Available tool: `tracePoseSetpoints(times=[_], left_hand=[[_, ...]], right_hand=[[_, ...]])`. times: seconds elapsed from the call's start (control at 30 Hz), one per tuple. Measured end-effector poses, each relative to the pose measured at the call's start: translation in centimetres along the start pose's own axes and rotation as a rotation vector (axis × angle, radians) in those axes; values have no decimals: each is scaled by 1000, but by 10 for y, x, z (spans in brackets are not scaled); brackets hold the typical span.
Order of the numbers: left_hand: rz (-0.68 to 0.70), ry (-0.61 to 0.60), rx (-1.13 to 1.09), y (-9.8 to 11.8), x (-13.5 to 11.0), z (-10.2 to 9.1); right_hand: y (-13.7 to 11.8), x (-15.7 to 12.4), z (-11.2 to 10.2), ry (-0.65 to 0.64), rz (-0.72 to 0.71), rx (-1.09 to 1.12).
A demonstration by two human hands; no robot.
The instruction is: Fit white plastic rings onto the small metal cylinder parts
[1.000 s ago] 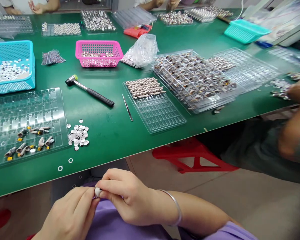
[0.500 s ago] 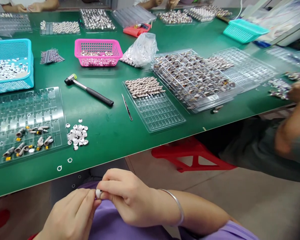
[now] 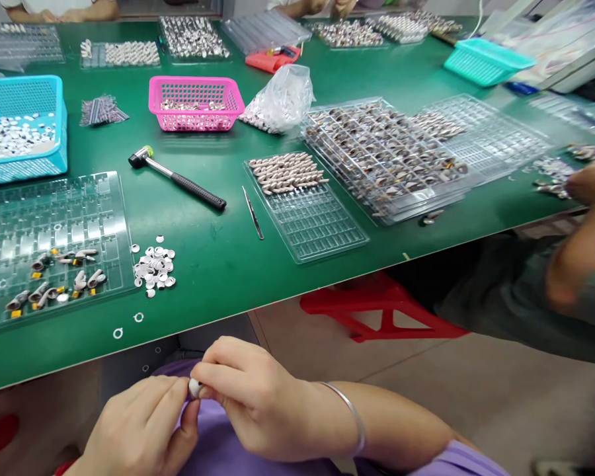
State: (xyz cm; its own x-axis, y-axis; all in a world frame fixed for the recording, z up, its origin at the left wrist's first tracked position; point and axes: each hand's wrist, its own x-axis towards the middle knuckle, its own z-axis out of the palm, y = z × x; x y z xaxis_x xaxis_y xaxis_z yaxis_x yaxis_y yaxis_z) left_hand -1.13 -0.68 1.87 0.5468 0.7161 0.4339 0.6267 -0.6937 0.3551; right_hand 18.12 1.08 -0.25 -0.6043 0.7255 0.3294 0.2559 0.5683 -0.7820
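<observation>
Over my lap, in front of the table edge, both hands meet at a small white rounded part (image 3: 195,388) with a dark spot. My left hand (image 3: 141,423) has its fingertips closed on the part's left side, its thumb lower down. My right hand (image 3: 262,396), with a silver bangle at the wrist, pinches the same part from the right. Most of the part is hidden by my fingers. On the table nearby lie a pile of small white discs (image 3: 155,268), two thin white rings (image 3: 118,334) and a clear tray (image 3: 121,225) holding several grey parts with orange tabs (image 3: 38,292).
A rubber-headed hammer (image 3: 193,190), tweezers (image 3: 252,211) and a part-filled tray (image 3: 322,231) lie mid-table. Behind are a blue basket (image 3: 54,158), a pink basket (image 3: 198,86) and stacked full trays (image 3: 387,158). A co-worker's arm (image 3: 585,225) is at right, above a red stool (image 3: 367,307).
My left thumb has moved down, away from the part, and more of my left hand's gap shows. Both hands sit slightly lower. The things on the table have not moved.
</observation>
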Motion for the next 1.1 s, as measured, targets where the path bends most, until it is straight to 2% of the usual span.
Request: tracePoseSetpoints(times=[0.2, 0.37, 0.5, 0.6, 0.83, 1.1], left_hand=[[47, 23, 45, 2, 2, -1], [61, 38, 84, 2, 1, -1], [15, 35, 42, 2, 2, 1], [-15, 25, 0, 1, 0, 4], [-32, 32, 62, 3, 4, 3], [-56, 5, 36, 5, 6, 0]], right_hand=[[1, 4, 1, 36, 0, 82], [1, 2, 3, 77, -28, 48], [0, 2, 2, 82, -53, -39], [-1, 3, -2, 60, -40, -9], [-2, 3, -5, -1, 10, 0], [-1, 1, 0, 60, 10, 22]])
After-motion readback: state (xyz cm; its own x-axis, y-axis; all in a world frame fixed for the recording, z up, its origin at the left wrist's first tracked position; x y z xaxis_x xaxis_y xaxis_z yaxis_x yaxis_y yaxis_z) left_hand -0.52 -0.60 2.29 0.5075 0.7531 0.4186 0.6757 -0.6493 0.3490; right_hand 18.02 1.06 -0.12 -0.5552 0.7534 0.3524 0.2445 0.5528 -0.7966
